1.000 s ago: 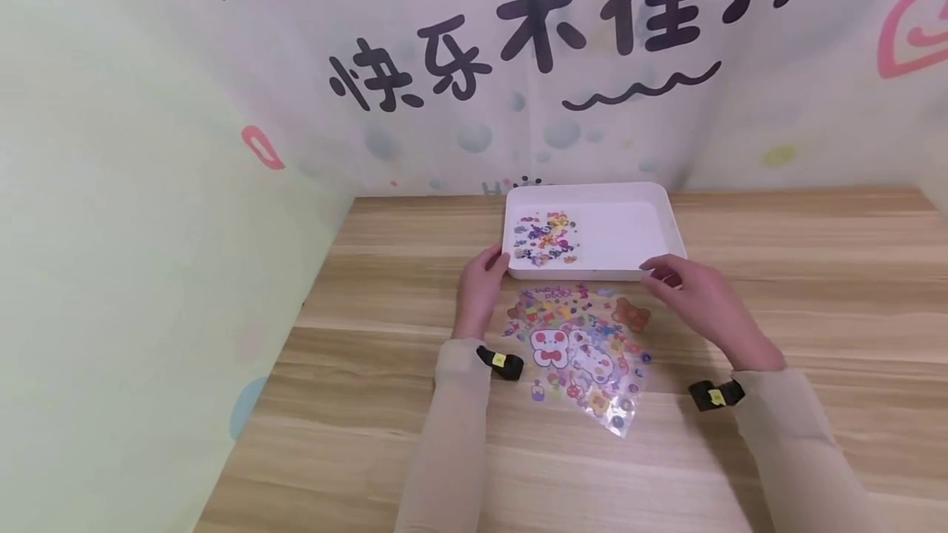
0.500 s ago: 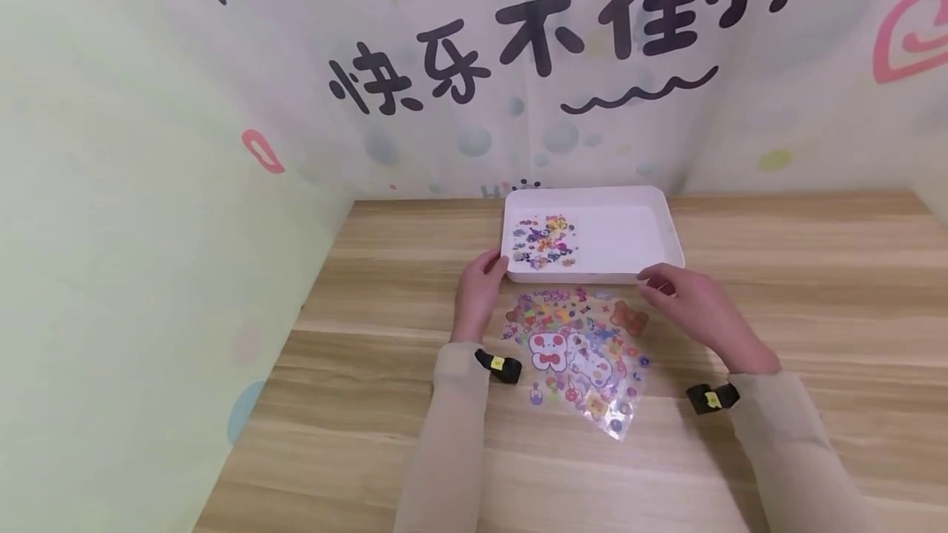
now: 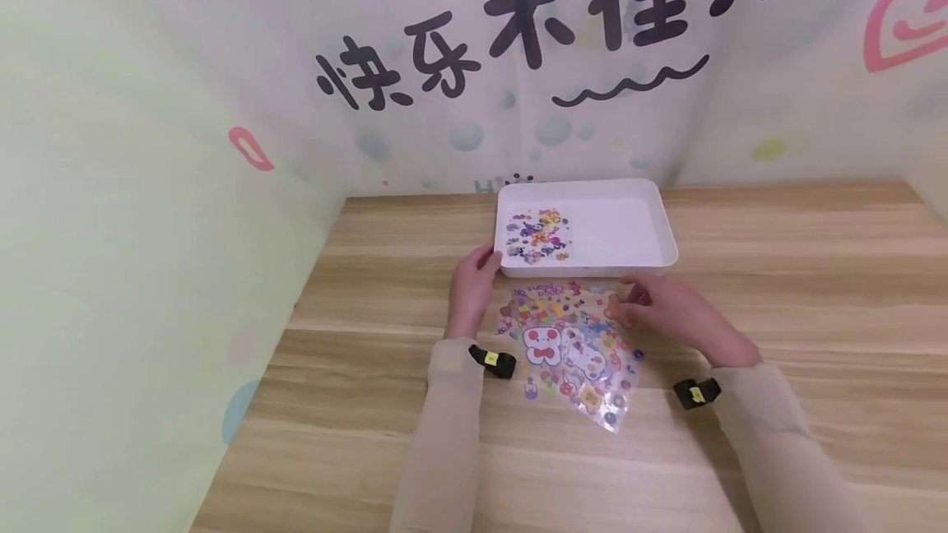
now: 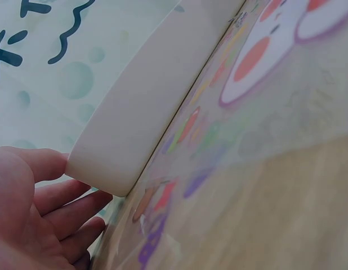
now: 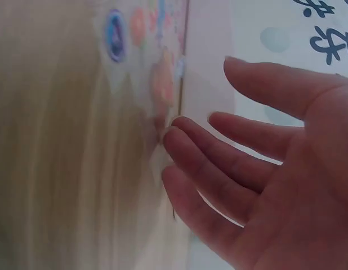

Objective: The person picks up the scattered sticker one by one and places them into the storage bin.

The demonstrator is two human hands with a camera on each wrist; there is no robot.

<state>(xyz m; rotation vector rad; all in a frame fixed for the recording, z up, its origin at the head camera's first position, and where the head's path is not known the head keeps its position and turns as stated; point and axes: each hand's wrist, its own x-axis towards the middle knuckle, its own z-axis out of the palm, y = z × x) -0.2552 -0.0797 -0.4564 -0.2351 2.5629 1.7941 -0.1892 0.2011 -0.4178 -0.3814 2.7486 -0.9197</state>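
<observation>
A white tray [image 3: 622,229] stands at the back of the table, with a small clear sheet of colourful stickers [image 3: 539,235] on its left side. In front of it lies a larger transparent sheet [image 3: 543,345] printed with cartoon animals. My left hand [image 3: 471,290] is at the tray's front left corner; in the left wrist view its thumb touches the rim and the fingers extend loosely beside the wall. My right hand [image 3: 677,311] hovers by the printed sheet's upper right corner, fingers apart and holding nothing in the right wrist view.
The wood-grain table [image 3: 370,401] meets a printed backdrop [image 3: 415,146] just behind the tray. Another pale wall [image 3: 148,270] closes off the left side. Each wrist wears a black camera strap.
My right hand has moved from the tray's front right edge left and toward me, over the corner of the printed sheet. The left hand stays at the tray corner. The head view shifts slightly.
</observation>
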